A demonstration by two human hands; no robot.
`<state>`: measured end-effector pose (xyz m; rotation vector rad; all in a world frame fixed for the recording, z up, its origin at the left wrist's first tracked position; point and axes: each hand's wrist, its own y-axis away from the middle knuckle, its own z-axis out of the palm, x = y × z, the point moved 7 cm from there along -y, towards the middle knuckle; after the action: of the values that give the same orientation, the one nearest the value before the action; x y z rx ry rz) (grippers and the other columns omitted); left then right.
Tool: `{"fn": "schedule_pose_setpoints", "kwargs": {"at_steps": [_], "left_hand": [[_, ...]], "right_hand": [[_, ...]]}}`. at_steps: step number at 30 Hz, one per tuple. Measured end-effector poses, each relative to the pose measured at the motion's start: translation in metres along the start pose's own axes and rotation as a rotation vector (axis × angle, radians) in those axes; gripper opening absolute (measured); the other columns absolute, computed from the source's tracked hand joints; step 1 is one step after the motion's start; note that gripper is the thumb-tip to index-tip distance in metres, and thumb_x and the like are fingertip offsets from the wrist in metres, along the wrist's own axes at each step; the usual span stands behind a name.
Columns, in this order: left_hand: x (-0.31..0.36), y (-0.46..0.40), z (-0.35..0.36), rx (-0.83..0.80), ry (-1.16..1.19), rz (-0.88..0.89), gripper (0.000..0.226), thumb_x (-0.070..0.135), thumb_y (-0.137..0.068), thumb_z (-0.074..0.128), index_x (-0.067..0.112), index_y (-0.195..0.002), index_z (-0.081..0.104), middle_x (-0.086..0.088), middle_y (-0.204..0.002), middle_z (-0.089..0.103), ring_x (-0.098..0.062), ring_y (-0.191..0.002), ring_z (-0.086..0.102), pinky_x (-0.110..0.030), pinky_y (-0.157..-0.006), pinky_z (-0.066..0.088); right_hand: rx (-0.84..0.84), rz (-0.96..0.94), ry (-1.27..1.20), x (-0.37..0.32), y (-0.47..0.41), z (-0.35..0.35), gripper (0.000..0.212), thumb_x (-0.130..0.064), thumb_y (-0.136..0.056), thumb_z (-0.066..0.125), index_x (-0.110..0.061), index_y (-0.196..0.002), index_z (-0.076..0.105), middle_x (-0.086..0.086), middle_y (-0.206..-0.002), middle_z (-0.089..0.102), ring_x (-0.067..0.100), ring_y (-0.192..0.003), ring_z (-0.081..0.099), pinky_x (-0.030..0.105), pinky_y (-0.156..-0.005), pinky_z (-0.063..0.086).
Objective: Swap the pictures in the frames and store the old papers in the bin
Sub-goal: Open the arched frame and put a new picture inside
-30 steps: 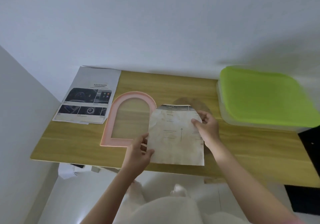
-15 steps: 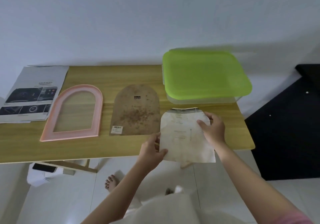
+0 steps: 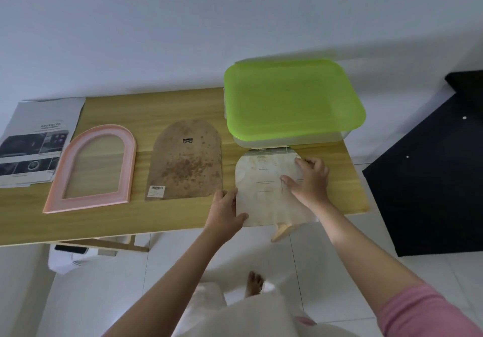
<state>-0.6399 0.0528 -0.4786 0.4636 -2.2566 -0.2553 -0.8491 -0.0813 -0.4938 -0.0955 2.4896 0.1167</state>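
Note:
An arch-shaped old paper (image 3: 264, 190) lies over the table's front right edge, just before the bin (image 3: 292, 101), a clear box closed by a green lid. My left hand (image 3: 226, 210) pinches the paper's lower left edge. My right hand (image 3: 308, 180) holds its right side, thumb on top. The empty pink arched frame (image 3: 94, 167) lies at the left, and its stained brown backing board (image 3: 185, 160) lies in the middle.
A printed brochure (image 3: 34, 143) lies at the far left of the wooden table (image 3: 156, 109). A black surface (image 3: 431, 180) stands to the right of the table. White tiled floor and my bare foot show below.
Both hands carried the old paper rightward, from over the backing board to in front of the green-lidded bin. The view panned right with them.

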Motion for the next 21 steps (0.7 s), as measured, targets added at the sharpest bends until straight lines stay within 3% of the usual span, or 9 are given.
{"fn": "schedule_pose_setpoints", "kwargs": {"at_steps": [7,14,17,21], "left_hand": [[-0.004,-0.007,0.001,0.019,-0.02,0.005,0.07,0.025,-0.078,0.071,0.013,-0.139,0.04,0.002,-0.115,0.036,-0.014,-0.11,0.041,-0.022,-0.1,0.036],[-0.004,-0.003,-0.006,0.018,0.038,0.007,0.065,0.03,-0.081,0.068,0.017,-0.138,0.04,0.0,-0.12,0.04,-0.015,-0.112,0.046,-0.034,-0.103,0.043],[-0.007,0.002,-0.021,0.043,0.08,0.042,0.059,0.029,-0.082,0.067,0.017,-0.135,0.044,-0.001,-0.122,0.043,-0.012,-0.106,0.05,-0.033,-0.097,0.047],[-0.027,0.01,-0.058,0.105,0.142,0.082,0.052,0.025,-0.083,0.066,0.015,-0.131,0.048,0.0,-0.121,0.049,-0.01,-0.107,0.054,-0.028,-0.094,0.046]], "right_hand": [[0.013,0.011,0.03,-0.001,-0.002,0.001,0.061,-0.05,-0.077,0.068,-0.019,-0.128,0.054,0.007,-0.129,0.037,0.029,-0.12,0.03,0.039,-0.096,0.033],[0.034,0.036,-0.077,-0.009,0.0,-0.003,0.057,-0.041,-0.081,0.068,-0.018,-0.13,0.052,0.009,-0.128,0.04,0.029,-0.12,0.031,0.043,-0.097,0.034],[0.134,-0.031,-0.079,-0.031,0.009,-0.005,0.048,-0.034,-0.083,0.067,-0.014,-0.125,0.056,0.011,-0.123,0.046,0.031,-0.115,0.038,0.043,-0.094,0.037],[0.179,-0.201,-0.128,-0.09,0.03,0.019,0.037,-0.023,-0.083,0.067,-0.011,-0.118,0.061,0.01,-0.112,0.054,0.029,-0.109,0.046,0.032,-0.089,0.035]]}}
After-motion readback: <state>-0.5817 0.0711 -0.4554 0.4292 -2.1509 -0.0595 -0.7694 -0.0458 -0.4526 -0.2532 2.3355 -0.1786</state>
